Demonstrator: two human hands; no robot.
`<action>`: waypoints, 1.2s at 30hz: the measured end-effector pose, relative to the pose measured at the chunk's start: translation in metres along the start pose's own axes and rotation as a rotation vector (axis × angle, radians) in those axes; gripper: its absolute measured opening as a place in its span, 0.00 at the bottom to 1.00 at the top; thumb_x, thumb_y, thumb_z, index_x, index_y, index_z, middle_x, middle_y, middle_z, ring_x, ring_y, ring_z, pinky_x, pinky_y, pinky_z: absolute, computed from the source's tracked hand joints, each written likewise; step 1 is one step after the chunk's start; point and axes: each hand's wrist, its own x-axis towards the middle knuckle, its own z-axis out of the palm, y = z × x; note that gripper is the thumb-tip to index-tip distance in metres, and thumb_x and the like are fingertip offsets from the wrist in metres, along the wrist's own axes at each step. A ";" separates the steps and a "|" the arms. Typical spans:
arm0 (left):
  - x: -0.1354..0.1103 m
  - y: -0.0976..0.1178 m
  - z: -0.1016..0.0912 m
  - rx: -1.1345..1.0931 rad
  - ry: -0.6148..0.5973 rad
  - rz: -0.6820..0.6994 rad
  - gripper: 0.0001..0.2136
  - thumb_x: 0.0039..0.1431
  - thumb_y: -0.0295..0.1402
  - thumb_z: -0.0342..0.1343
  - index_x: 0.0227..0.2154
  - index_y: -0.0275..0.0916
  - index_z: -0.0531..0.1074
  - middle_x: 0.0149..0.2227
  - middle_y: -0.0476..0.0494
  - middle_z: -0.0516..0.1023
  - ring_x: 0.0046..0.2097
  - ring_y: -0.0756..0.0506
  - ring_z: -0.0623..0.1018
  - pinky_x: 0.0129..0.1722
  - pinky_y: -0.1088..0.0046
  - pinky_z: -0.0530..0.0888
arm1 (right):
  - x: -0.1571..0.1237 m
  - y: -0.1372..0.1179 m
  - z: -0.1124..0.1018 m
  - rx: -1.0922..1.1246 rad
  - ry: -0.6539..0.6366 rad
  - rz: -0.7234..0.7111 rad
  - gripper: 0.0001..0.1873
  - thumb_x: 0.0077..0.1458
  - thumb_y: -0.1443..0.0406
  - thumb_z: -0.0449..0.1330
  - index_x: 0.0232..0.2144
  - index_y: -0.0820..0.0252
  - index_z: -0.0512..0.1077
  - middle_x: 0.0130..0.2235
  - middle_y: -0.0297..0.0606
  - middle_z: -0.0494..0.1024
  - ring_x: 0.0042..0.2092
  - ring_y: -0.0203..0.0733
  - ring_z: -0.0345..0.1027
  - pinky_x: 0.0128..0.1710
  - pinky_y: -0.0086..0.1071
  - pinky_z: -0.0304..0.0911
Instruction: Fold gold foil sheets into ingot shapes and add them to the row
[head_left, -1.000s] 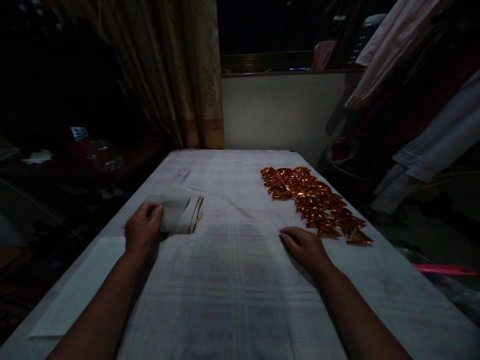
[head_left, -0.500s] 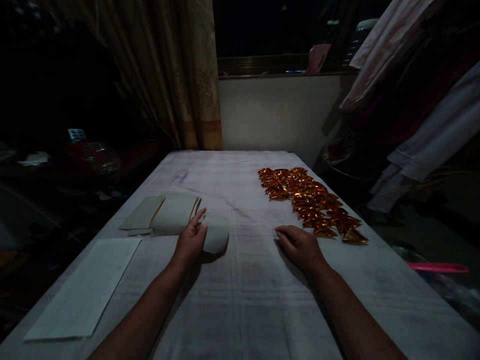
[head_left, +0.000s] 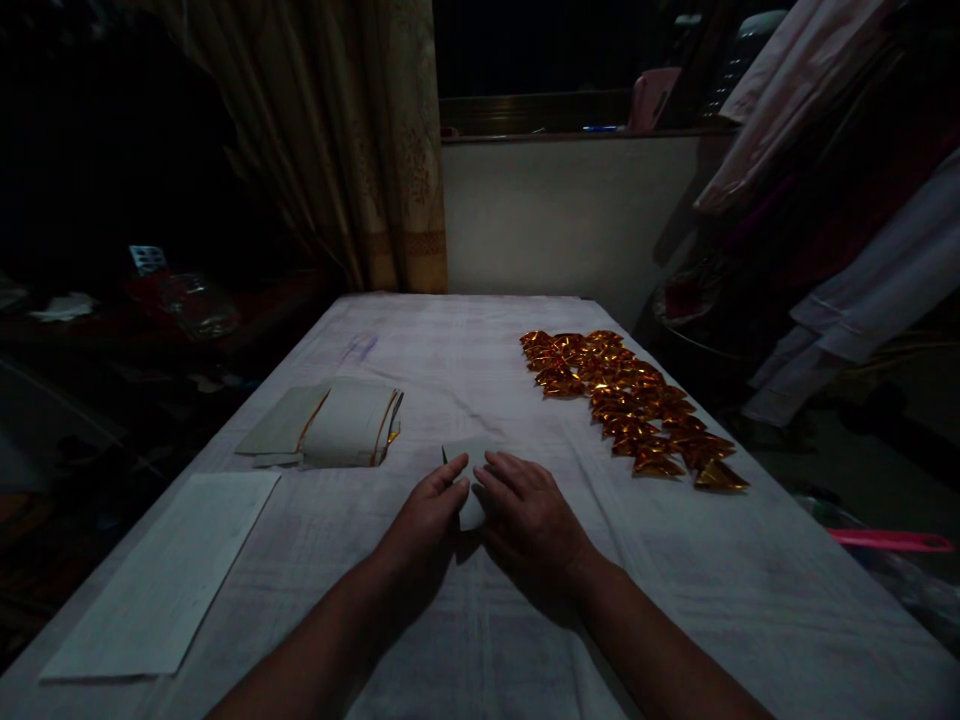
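Observation:
Between my hands, low over the middle of the table, a small pale sheet of paper (head_left: 472, 510) is bent upward. My left hand (head_left: 426, 510) pinches its left side between thumb and fingers. On the other side my right hand (head_left: 531, 510) presses against it with fingers close together; its thumb is mostly hidden. To the left lies a stack of pale paper sheets (head_left: 349, 425) with orange and gold showing at the edges. Several shiny orange-gold folded foil pieces (head_left: 622, 385) sit in rows at the right.
A white cloth (head_left: 480, 660) with faint checks covers the table. A larger white paper (head_left: 161, 575) lies flat near the left edge. Beyond the right edge is a pink handle (head_left: 892, 541). A curtain (head_left: 375, 150) hangs behind, and clothes (head_left: 862, 270) hang at right.
My left hand has carried the sheet rightward from the stack to the table's middle. My right hand has moved left to meet it. The sheet now bends up between them.

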 end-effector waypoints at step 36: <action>0.039 0.124 -0.114 1.634 0.693 0.210 0.26 0.52 0.45 0.58 0.53 0.37 0.72 0.54 0.29 0.78 0.52 0.28 0.78 0.48 0.57 0.73 | 0.000 0.000 -0.014 0.163 -0.233 0.091 0.21 0.51 0.70 0.59 0.49 0.59 0.75 0.56 0.49 0.76 0.59 0.57 0.66 0.57 0.53 0.64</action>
